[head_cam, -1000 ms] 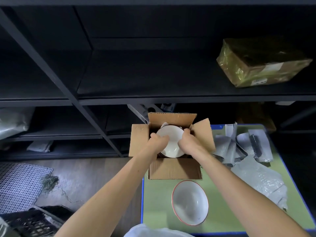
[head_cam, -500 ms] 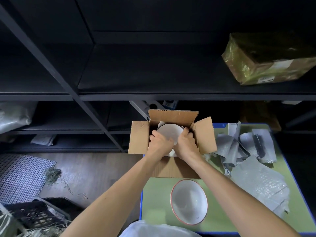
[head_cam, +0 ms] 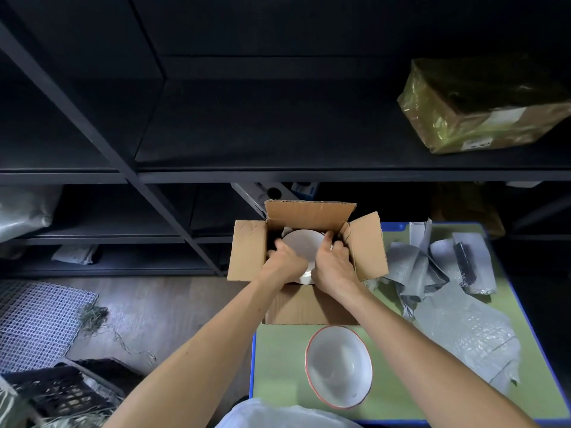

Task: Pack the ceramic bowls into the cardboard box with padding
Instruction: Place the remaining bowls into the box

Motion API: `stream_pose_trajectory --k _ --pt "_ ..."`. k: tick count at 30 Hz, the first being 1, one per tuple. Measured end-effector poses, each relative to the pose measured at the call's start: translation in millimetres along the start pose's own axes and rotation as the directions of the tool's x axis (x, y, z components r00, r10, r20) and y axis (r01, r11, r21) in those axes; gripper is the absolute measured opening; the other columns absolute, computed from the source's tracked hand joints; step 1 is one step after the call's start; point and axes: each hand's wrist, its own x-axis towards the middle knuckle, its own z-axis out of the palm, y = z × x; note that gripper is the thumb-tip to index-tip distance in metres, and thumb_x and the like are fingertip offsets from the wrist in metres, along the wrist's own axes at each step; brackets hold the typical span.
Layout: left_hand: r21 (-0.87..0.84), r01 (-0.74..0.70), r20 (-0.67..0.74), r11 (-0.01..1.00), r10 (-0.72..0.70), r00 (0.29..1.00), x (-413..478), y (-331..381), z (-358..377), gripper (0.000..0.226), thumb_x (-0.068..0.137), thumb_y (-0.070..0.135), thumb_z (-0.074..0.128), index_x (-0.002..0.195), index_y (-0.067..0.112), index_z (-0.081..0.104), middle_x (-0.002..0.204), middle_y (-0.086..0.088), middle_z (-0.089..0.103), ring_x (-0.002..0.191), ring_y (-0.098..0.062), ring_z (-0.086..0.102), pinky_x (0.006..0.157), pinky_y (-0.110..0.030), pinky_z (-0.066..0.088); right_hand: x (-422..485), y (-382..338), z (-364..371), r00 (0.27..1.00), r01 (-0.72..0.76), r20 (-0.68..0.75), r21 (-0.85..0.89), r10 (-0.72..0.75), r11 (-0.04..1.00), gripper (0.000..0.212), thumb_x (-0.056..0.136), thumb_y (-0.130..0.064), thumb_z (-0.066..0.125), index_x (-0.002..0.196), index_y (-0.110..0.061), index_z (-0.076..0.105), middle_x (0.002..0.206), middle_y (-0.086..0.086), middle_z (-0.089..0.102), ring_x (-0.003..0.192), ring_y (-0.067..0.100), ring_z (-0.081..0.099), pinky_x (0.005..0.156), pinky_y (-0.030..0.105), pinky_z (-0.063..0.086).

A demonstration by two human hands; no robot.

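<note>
An open cardboard box stands at the far left end of the green table, its flaps spread. Inside it a white ceramic bowl is tilted on its side, bottom towards me. My left hand grips its left edge and my right hand grips its right edge, both partly inside the box. A bit of white padding shows behind the bowl. A second white bowl with a red rim sits upright on the table, nearer to me than the box.
Grey foam sheets and bubble wrap lie on the table right of the box. Dark metal shelving rises behind, with a taped parcel on it. A black crate and mesh mat lie on the floor at left.
Both hands have lowered the tilted bowl deeper into the box. The bowl on the table has not moved.
</note>
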Motion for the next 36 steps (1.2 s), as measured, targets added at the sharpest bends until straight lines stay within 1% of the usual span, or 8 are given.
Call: stream_pose_trajectory --k 5,9,11,13,22,30,34,36 --pt "0.111 -0.074 0.022 0.991 0.072 0.997 -2 -4 -6 0.069 0.098 0.017 0.046 0.155 0.007 0.009 0.148 -0.021 0.041 0.130 -0.036 0.047 0.102 -0.040 0.040 -4 3 -6 0.999 0.048 0.019 -0.095 -0.046 0.994 0.084 0.093 -0.007 0.056 0.155 0.005 -0.001 0.143 0.026 0.034 0.129 0.038 0.041 0.099 0.039 0.042" --pt "0.343 -0.230 -0.008 0.911 0.248 0.969 -8 -6 -8 0.077 0.094 0.005 0.047 0.153 -0.007 -0.002 0.143 -0.024 0.042 0.122 -0.029 0.054 0.084 -0.026 0.042 -7 1 -9 0.998 0.058 0.028 -0.189 -0.054 0.980 0.082 0.093 -0.009 0.057 0.154 0.007 0.003 0.142 0.025 0.039 0.120 0.037 0.052 0.093 0.036 0.044" --pt "0.393 -0.240 0.023 0.888 0.251 0.968 -7 -5 -13 0.079 0.095 0.007 0.051 0.153 -0.009 0.000 0.144 -0.023 0.041 0.126 -0.030 0.051 0.092 -0.028 0.044 -5 1 -12 0.998 0.049 0.042 -0.188 -0.042 0.981 0.081 0.092 -0.005 0.056 0.154 0.007 0.005 0.143 0.024 0.037 0.122 0.037 0.053 0.093 0.036 0.045" --pt "0.405 -0.235 0.068 0.884 0.227 0.971 -6 -6 -20 0.079 0.094 0.009 0.057 0.153 -0.006 0.006 0.146 -0.020 0.038 0.130 -0.030 0.048 0.100 -0.031 0.044 -5 3 -14 0.997 0.062 0.045 -0.166 -0.056 0.984 0.078 0.092 -0.002 0.053 0.154 0.006 0.007 0.144 0.024 0.036 0.124 0.037 0.052 0.094 0.036 0.045" --pt "0.437 -0.305 0.074 0.846 0.304 0.950 -10 -11 -19 0.102 0.084 0.029 0.078 0.152 -0.004 0.011 0.148 -0.019 0.034 0.131 -0.029 0.045 0.102 -0.030 0.042 -13 9 -14 0.994 0.110 -0.008 -0.137 -0.112 0.985 0.078 0.090 -0.001 0.056 0.154 0.001 0.012 0.141 0.023 0.038 0.117 0.037 0.056 0.092 0.038 0.047" --pt "0.442 -0.312 0.006 0.841 0.346 0.938 -16 -14 -16 0.094 0.084 0.027 0.078 0.151 -0.002 0.017 0.144 -0.016 0.039 0.126 -0.027 0.049 0.097 -0.029 0.045 -11 4 -19 0.995 0.097 -0.006 -0.279 -0.102 0.955 0.074 0.090 -0.004 0.061 0.150 0.001 0.020 0.137 0.019 0.046 0.114 0.032 0.060 0.082 0.033 0.048" --pt "0.474 -0.349 -0.041 0.808 0.417 0.908 -20 -22 -12 0.082 0.094 0.018 0.064 0.153 -0.004 0.011 0.142 -0.019 0.043 0.122 -0.026 0.052 0.092 -0.028 0.045 -13 5 -18 0.995 0.097 0.028 -0.346 -0.093 0.933 0.079 0.091 -0.007 0.059 0.154 0.004 0.012 0.141 0.019 0.043 0.119 0.032 0.057 0.081 0.034 0.046" --pt "0.466 -0.357 -0.055 0.809 0.430 0.901 -22 -25 -13 0.076 0.097 0.018 0.059 0.153 -0.003 0.012 0.141 -0.019 0.045 0.121 -0.026 0.053 0.092 -0.027 0.045 -17 6 -18 0.994 0.107 0.016 -0.343 -0.108 0.933 0.072 0.091 -0.006 0.057 0.151 0.004 0.019 0.139 0.019 0.044 0.117 0.032 0.059 0.076 0.033 0.043"
